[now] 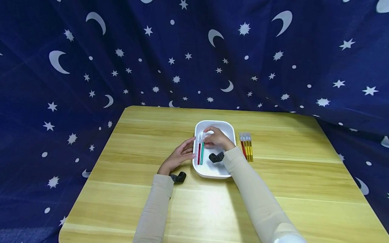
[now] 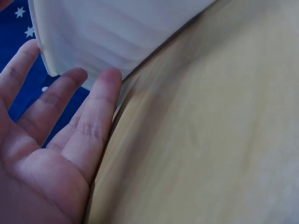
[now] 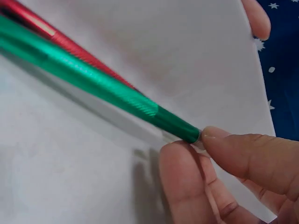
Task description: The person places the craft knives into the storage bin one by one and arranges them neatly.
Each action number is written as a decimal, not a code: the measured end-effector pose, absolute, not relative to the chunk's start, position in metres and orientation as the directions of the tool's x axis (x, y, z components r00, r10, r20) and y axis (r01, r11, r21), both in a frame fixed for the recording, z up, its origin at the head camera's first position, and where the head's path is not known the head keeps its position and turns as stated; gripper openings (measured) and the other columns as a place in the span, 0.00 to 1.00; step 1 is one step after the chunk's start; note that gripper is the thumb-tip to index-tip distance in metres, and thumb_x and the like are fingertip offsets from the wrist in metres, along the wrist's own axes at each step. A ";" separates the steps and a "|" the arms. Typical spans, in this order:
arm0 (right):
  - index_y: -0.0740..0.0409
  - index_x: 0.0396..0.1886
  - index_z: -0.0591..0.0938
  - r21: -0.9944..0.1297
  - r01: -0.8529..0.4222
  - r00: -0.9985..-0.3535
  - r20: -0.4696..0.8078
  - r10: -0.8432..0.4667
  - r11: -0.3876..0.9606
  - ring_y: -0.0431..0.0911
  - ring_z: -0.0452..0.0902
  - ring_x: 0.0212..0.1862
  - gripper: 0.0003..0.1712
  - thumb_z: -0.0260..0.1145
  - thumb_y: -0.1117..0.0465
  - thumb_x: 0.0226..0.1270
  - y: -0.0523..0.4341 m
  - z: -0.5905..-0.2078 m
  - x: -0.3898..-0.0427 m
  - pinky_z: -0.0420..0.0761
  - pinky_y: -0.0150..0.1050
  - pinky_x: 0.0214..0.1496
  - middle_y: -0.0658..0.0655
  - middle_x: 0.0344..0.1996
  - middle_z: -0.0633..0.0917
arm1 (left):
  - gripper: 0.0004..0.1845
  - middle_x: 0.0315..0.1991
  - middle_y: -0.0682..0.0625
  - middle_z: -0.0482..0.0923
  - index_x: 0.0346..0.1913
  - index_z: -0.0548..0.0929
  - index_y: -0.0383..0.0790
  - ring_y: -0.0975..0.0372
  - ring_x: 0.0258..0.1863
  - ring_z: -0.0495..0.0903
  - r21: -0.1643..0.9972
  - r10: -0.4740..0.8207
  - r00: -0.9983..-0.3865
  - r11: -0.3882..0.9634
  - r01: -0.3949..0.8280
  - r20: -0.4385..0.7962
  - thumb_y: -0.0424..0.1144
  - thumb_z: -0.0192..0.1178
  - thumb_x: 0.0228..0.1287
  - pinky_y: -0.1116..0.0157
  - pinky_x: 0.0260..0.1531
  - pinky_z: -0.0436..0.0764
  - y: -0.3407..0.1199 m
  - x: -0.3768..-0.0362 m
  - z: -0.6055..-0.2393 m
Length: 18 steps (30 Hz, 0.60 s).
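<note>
Right hand over far half of white tray, thumb and forefinger pinched on far end of green-handled tool; wrist view confirms fingertips closed round green tip. Green tool lying inside tray, running from pinching fingers back toward wrist. Red-handled tool just beside green one, on side toward left hand, parallel, touching or nearly so; contact not resolvable. Red tool partly behind green one in right wrist view.

Left hand flat and relaxed, fingers straight, holding nothing; fingertips against outer wall of tray at its near-left edge. Palm resting on wooden table.

Row of yellow- and red-handled tools on table just beyond tray, on right hand's outer side, untouched, well apart from left hand. Dark wrist mounts visible on both forearms.
</note>
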State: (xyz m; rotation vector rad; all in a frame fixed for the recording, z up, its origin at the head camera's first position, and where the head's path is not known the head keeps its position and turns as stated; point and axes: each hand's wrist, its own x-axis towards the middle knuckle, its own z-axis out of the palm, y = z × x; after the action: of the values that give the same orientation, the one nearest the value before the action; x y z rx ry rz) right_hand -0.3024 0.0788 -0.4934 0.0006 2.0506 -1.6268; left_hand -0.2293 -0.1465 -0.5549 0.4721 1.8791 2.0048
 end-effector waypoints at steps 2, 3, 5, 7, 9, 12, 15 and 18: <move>0.69 0.68 0.72 -0.910 0.308 -0.867 -0.388 -0.313 0.276 0.42 0.83 0.26 0.27 0.65 0.79 0.73 0.079 -0.496 -0.303 0.89 0.33 0.34 0.56 0.28 0.82 | 0.42 0.83 0.34 0.59 0.88 0.56 0.39 0.40 0.80 0.64 0.998 0.472 -0.882 -0.059 -0.028 0.003 0.25 0.61 0.77 0.48 0.79 0.67 -0.146 -0.229 -0.554; 0.69 0.68 0.72 -0.912 0.303 -0.867 -0.384 -0.318 0.276 0.42 0.83 0.26 0.26 0.65 0.78 0.73 0.079 -0.498 -0.304 0.89 0.32 0.34 0.56 0.28 0.82 | 0.42 0.83 0.34 0.59 0.88 0.56 0.39 0.40 0.80 0.64 0.998 0.472 -0.882 -0.059 -0.029 0.002 0.25 0.60 0.77 0.48 0.79 0.67 -0.147 -0.229 -0.554; 0.70 0.68 0.72 -0.916 0.296 -0.866 -0.377 -0.328 0.273 0.41 0.83 0.27 0.26 0.64 0.79 0.73 0.080 -0.501 -0.305 0.89 0.32 0.35 0.55 0.29 0.83 | 0.41 0.83 0.34 0.59 0.88 0.56 0.39 0.40 0.80 0.64 0.998 0.471 -0.882 -0.058 -0.031 0.000 0.25 0.60 0.77 0.48 0.79 0.67 -0.146 -0.228 -0.553; 0.70 0.67 0.72 -0.919 0.286 -0.866 -0.369 -0.336 0.271 0.41 0.82 0.27 0.26 0.64 0.79 0.72 0.080 -0.503 -0.305 0.89 0.32 0.35 0.54 0.29 0.83 | 0.41 0.83 0.34 0.59 0.88 0.56 0.39 0.40 0.80 0.64 0.998 0.470 -0.883 -0.055 -0.033 -0.004 0.25 0.61 0.77 0.48 0.79 0.67 -0.146 -0.228 -0.553; 0.71 0.67 0.72 -0.919 0.279 -0.868 -0.366 -0.336 0.279 0.41 0.82 0.27 0.25 0.65 0.79 0.72 0.080 -0.504 -0.305 0.89 0.33 0.36 0.54 0.28 0.83 | 0.41 0.83 0.34 0.59 0.87 0.56 0.39 0.40 0.79 0.65 0.998 0.469 -0.883 -0.054 -0.033 -0.004 0.25 0.61 0.77 0.48 0.79 0.67 -0.146 -0.228 -0.553; 0.70 0.66 0.73 -0.913 0.273 -0.873 -0.367 -0.322 0.302 0.40 0.81 0.26 0.25 0.66 0.79 0.71 0.079 -0.504 -0.305 0.89 0.32 0.35 0.54 0.27 0.81 | 0.41 0.83 0.34 0.59 0.87 0.56 0.39 0.40 0.79 0.65 0.998 0.470 -0.883 -0.051 -0.030 -0.002 0.25 0.61 0.77 0.48 0.78 0.68 -0.146 -0.229 -0.555; 0.70 0.66 0.74 -0.907 0.270 -0.878 -0.369 -0.304 0.322 0.40 0.80 0.25 0.25 0.67 0.79 0.71 0.079 -0.505 -0.305 0.88 0.31 0.33 0.54 0.26 0.80 | 0.42 0.83 0.34 0.60 0.87 0.57 0.39 0.40 0.79 0.65 0.998 0.467 -0.884 -0.050 -0.028 -0.002 0.25 0.61 0.77 0.49 0.78 0.68 -0.146 -0.229 -0.556; 0.71 0.67 0.75 -0.905 0.268 -0.884 -0.367 -0.289 0.329 0.40 0.80 0.23 0.27 0.68 0.79 0.70 0.078 -0.505 -0.304 0.87 0.31 0.31 0.53 0.26 0.79 | 0.42 0.83 0.35 0.60 0.87 0.57 0.40 0.41 0.79 0.66 0.998 0.463 -0.886 -0.049 -0.032 -0.006 0.25 0.61 0.77 0.49 0.78 0.68 -0.146 -0.229 -0.555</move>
State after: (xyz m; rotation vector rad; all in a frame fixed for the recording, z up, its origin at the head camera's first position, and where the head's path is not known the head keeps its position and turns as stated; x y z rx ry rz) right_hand -0.3040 0.0780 -0.5053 -0.0180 2.1313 -1.5843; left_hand -0.2293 -0.1456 -0.5553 0.4574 1.8893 1.9994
